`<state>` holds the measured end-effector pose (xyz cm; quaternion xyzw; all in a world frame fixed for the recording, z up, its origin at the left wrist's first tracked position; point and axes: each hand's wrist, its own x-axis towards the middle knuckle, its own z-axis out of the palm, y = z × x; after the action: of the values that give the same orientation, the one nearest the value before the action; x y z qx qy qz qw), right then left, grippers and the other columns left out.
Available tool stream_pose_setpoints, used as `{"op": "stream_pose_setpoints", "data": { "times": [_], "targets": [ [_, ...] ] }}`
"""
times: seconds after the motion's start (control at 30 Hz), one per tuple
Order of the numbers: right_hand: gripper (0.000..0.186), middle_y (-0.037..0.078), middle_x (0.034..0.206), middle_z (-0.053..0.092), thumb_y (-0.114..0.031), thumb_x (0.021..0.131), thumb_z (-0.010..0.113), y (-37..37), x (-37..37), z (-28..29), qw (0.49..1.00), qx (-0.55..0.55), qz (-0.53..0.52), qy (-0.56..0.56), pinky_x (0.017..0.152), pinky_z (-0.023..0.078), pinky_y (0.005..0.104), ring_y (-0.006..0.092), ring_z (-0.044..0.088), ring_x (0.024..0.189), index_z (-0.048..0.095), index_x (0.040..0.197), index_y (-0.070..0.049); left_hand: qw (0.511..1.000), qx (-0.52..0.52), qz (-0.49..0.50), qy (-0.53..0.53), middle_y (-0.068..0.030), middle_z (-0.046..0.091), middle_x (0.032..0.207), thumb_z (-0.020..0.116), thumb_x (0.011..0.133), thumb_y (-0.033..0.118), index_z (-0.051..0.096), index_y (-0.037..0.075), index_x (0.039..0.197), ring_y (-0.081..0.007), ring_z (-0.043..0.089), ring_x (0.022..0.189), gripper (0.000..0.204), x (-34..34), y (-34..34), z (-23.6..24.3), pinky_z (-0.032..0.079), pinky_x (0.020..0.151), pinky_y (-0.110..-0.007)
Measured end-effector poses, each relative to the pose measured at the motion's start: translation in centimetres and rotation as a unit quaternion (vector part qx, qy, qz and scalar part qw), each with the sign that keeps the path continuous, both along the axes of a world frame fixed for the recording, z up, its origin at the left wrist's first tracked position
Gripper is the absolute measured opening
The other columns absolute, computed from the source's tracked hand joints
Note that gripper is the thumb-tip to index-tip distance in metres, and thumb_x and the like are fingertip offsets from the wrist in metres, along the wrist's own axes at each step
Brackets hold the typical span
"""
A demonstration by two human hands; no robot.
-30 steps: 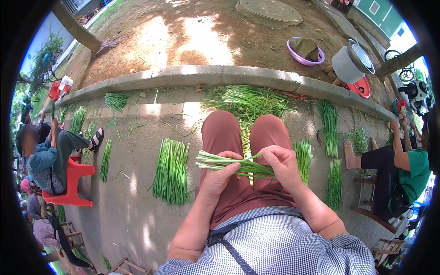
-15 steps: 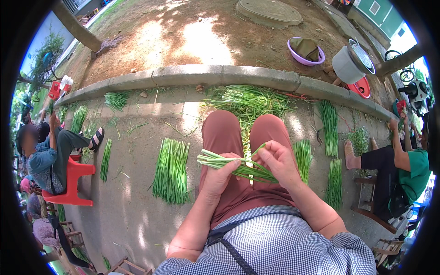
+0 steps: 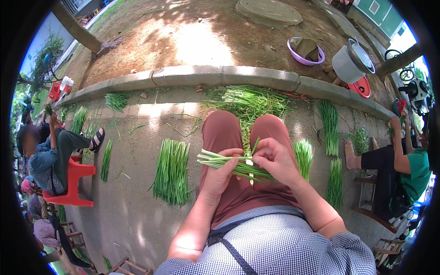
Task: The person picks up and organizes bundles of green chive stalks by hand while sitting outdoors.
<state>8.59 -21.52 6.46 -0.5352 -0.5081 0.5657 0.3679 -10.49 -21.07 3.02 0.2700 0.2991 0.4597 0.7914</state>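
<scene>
My left hand [image 3: 222, 173] is closed round a small bunch of long green stalks [image 3: 211, 158] that look like garlic chives. It holds them above my lap, pale ends pointing left and green ends running right beneath my other hand. My right hand [image 3: 274, 160] is pinched on a thin green strand [image 3: 255, 144] at the bunch. The strand's tip sticks up beside the fingers. Whether it goes all the way round the bunch is hidden by my hands. Left of my legs lies a thick green bundle [image 3: 171, 172] on the ground.
Loose stalks [image 3: 252, 101] are heaped beyond my knees by a concrete curb [image 3: 188, 75]. More bundles [image 3: 303, 158] [image 3: 334, 183] lie to the right. A person on a red stool [image 3: 75, 181] sits left, another in a green shirt [image 3: 415, 167] right. A purple basin [image 3: 298, 56] stands past the curb.
My right hand has shifted slightly left, and the strand's tip now points upward instead of slanting right. More of my left fingers show above the bunch, which stays in place.
</scene>
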Motion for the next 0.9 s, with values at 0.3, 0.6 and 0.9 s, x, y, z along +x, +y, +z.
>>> {"op": "stream_pose_setpoints", "data": {
  "times": [0.3, 0.6, 0.9],
  "targets": [
    [0.041, 0.004, 0.078, 0.062, -0.004, 0.082, 0.063, -0.1, 0.4, 0.9, 0.998, 0.026, 0.013, -0.058, 0.061, 0.047, 0.022, 0.008, 0.057, 0.066, 0.048, 0.12, -0.002, 0.998, 0.011, 0.03, 0.052, -0.0088, 0.065, 0.083, 0.06, 0.089, 0.014, 0.062, -0.002, 0.099, -0.0131, 0.06, 0.067, 0.019, 0.5, -0.1, -0.5, 0.046, 0.055, -0.024],
    [0.016, 0.006, 0.076, 0.06, -0.01, 0.075, 0.07, -0.3, -0.7, 0.8, 0.93, 0.257, 0.044, -0.259, 0.056, 0.048, 0.0299, 0.0189, 0.059, 0.06, 0.067, 0.089, -0.004, 0.997, 0.01, 0.047, 0.061, -0.0082, 0.065, 0.082, 0.06, 0.089, 0.014, 0.063, -0.002, 0.097, -0.0126, 0.058, 0.064, 0.018, 1.2, -0.1, -1.1, 0.046, 0.054, -0.024],
    [0.008, 0.008, 0.065, 0.061, -0.007, 0.083, 0.063, -0.4, -1.8, 0.7, 0.956, 0.216, -0.009, -0.2, 0.051, 0.046, 0.0274, 0.0138, 0.06, 0.055, 0.063, 0.089, -0.002, 0.996, 0.024, 0.008, 0.088, -0.0036, 0.065, 0.081, 0.064, 0.086, 0.011, 0.065, 0.001, 0.094, -0.0084, 0.058, 0.066, 0.013, 0.8, 0.0, -1.3, 0.045, 0.056, -0.02]
  ]
}}
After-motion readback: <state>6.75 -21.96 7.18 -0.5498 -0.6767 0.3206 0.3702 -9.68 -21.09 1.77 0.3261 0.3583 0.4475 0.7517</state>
